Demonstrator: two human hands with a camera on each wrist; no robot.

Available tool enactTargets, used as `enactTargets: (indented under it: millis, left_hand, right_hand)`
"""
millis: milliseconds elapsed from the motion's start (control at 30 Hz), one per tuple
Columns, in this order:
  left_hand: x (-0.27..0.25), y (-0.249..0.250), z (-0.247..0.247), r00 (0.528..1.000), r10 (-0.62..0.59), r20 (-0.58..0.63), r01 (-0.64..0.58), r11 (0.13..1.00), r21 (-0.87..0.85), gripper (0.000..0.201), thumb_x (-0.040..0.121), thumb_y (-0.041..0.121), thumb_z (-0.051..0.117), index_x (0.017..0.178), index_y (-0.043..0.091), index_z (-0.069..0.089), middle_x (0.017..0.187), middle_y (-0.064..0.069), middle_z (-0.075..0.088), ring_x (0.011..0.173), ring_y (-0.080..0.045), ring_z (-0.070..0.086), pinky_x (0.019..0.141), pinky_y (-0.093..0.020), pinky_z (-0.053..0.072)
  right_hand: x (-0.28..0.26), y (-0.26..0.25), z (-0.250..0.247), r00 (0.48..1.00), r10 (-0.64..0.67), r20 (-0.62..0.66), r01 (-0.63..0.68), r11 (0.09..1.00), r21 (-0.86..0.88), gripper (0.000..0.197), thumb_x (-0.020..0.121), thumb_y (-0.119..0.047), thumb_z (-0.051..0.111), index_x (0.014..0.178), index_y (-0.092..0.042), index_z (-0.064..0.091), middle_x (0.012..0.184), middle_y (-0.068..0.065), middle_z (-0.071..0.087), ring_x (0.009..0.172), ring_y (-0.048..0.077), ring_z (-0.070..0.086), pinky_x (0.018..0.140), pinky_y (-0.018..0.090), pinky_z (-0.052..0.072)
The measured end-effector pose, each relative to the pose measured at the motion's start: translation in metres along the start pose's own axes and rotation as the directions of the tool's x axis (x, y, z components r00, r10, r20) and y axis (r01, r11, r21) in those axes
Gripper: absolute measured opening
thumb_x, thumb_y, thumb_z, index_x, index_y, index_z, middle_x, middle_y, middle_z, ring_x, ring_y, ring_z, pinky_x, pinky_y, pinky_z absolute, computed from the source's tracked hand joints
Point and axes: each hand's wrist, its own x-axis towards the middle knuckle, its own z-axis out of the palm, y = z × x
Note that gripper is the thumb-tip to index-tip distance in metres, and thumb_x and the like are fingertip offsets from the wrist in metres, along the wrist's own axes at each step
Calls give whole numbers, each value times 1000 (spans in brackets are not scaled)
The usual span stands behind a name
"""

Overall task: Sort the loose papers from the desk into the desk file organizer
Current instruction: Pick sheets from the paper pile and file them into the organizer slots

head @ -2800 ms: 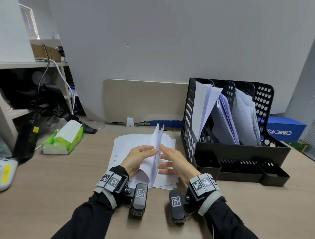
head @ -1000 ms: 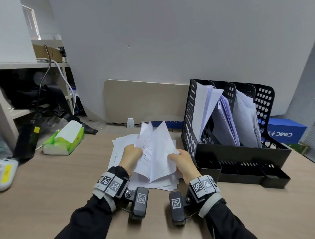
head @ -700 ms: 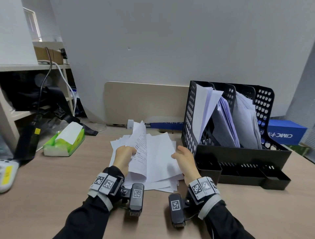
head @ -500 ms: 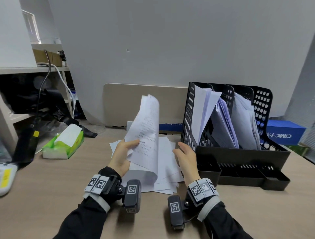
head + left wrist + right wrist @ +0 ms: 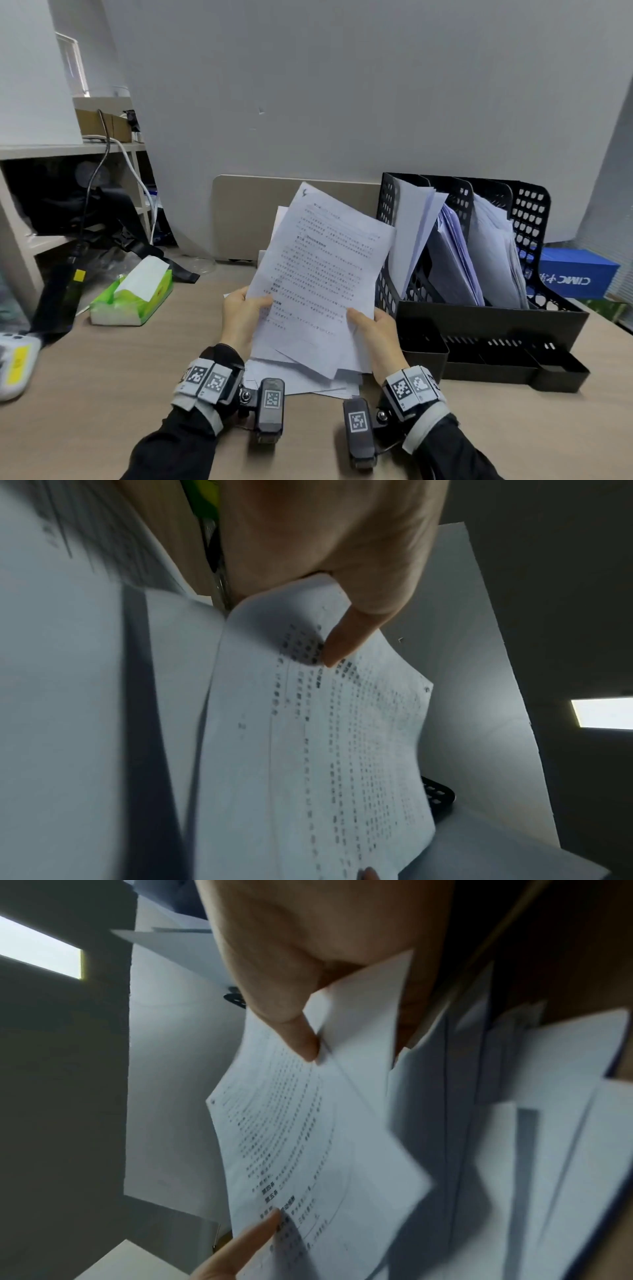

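Both hands hold up a stapled printed document (image 5: 322, 274) above the desk, tilted with its top toward the right. My left hand (image 5: 245, 313) pinches its lower left edge, thumb on the printed face (image 5: 339, 647). My right hand (image 5: 371, 323) pinches the lower right edge, thumb on the page (image 5: 301, 1039). Under it lies the loose pile of white papers (image 5: 308, 382) on the desk. The black mesh file organizer (image 5: 527, 219) stands just right of the hands, all three slots holding papers.
A green tissue pack (image 5: 132, 298) lies at the left on the wooden desk (image 5: 102, 394). A blue box (image 5: 575, 274) sits behind the organizer. A shelf with cables (image 5: 102, 192) fills the far left. A white and yellow device (image 5: 15, 363) rests at the left edge.
The left hand lifted a printed document off the pile, and the right hand came up and took hold of its right edge. It now faces me, higher than before.
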Motion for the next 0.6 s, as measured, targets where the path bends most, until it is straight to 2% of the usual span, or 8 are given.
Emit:
enactTargets:
  millis: [67, 167, 233, 300, 333, 400, 500, 600]
  left_hand:
    - [2, -1, 0, 1000, 6, -6, -6, 1000, 3, 7, 86, -2, 67, 90, 0, 73, 91, -12, 77, 79, -27, 70, 65, -34, 57]
    - [5, -5, -2, 1000, 7, -20, -7, 1000, -7, 13, 92, 7, 66, 93, -4, 73, 91, -18, 75, 80, -32, 69, 73, -43, 57]
    - [11, -10, -7, 990, 42, -132, -38, 999, 36, 16, 95, 9, 60, 92, -5, 68, 87, -18, 71, 78, -31, 66, 70, -42, 55]
    - [18, -15, -14, 948, 72, -309, -67, 997, 26, 13, 96, 6, 52, 95, -1, 63, 92, -20, 69, 82, -33, 65, 70, -41, 53]
    - [20, -16, -17, 918, 81, -387, -89, 996, -3, 13, 96, 5, 48, 96, 3, 61, 97, -20, 69, 85, -34, 65, 73, -42, 55]
    - [23, -17, -22, 867, 82, -492, -128, 990, -61, 21, 94, 0, 40, 99, 9, 59, 101, -16, 67, 88, -33, 64, 78, -43, 54]
    - [18, -14, -20, 841, 93, -533, -176, 979, -106, 33, 94, -6, 34, 102, 14, 59, 104, -8, 64, 93, -29, 60, 79, -36, 48]
    - [10, -9, -13, 854, 115, -508, -200, 973, -116, 44, 95, -7, 31, 118, 12, 63, 113, -4, 66, 99, -25, 61, 85, -33, 49]
  right_hand:
    - [2, 2, 0, 1000, -12, -29, 10, 997, -76, 17, 100, -15, 55, 96, -6, 69, 106, 10, 74, 94, 20, 67, 79, 32, 51]
    - [5, 5, 0, 999, -38, -29, 34, 990, -138, 30, 104, -19, 45, 102, 2, 66, 110, 13, 72, 91, 16, 62, 80, 28, 48]
    - [4, 5, 0, 995, -85, -46, 78, 987, -140, 30, 105, -15, 41, 93, 0, 64, 95, 14, 69, 81, 13, 57, 72, 19, 45]
    - [1, 1, 0, 988, -138, -72, 128, 984, -124, 34, 104, -8, 39, 72, -11, 51, 71, 3, 51, 65, 7, 44, 55, 10, 37]
    - [-1, -1, 0, 984, -157, -78, 148, 982, -115, 38, 104, -4, 38, 68, -17, 44, 66, -4, 43, 59, 4, 39, 50, 8, 34]
    - [-4, -3, 0, 981, -181, -69, 173, 979, -108, 42, 102, 0, 37, 66, -21, 40, 63, -10, 39, 50, -2, 37, 49, 7, 32]
    - [-5, -5, 1, 977, -200, -76, 190, 973, -128, 40, 101, 2, 35, 67, -18, 40, 64, -7, 39, 46, -3, 36, 50, 8, 33]
    - [-3, -4, 2, 975, -205, -87, 193, 973, -126, 39, 100, 2, 36, 67, -19, 32, 65, -5, 31, 49, 1, 29, 49, 13, 28]
